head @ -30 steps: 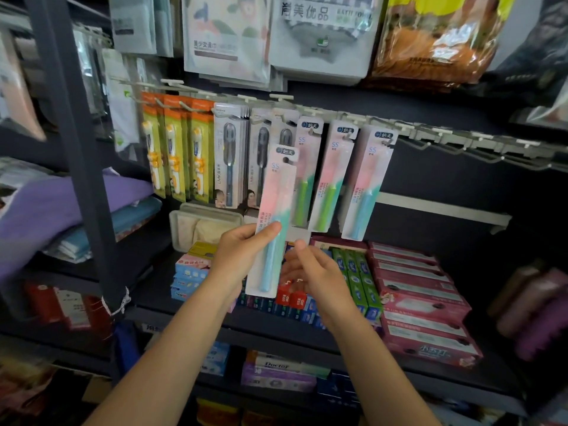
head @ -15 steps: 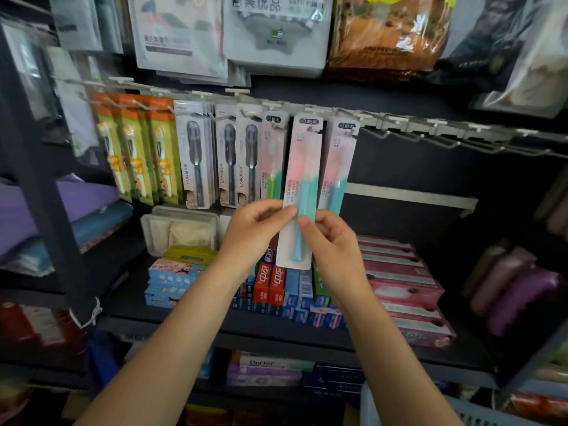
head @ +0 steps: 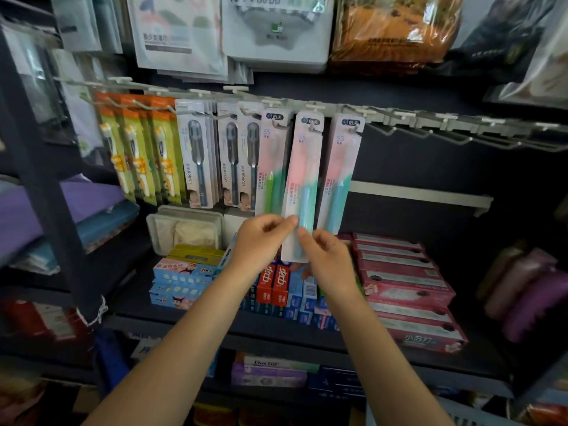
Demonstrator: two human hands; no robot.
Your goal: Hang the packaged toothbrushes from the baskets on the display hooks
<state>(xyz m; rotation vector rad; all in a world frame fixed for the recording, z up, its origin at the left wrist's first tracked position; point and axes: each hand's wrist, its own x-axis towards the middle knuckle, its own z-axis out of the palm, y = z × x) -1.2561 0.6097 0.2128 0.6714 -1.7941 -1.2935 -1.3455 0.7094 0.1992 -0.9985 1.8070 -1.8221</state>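
Pack [head: 302, 186] is pinched low by both hands [head: 261, 241] [head: 330, 256], top at hook [head: 312, 127]; seating unconfirmed, free hooks [head: 455, 138] are left.

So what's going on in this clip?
A person is stocking a shop display. Both hands, left hand and right hand, pinch the lower end of a pink-and-teal toothbrush pack, whose top is up at a hook on the hook rail. Similar packs hang either side; several hooks to the right are bare.
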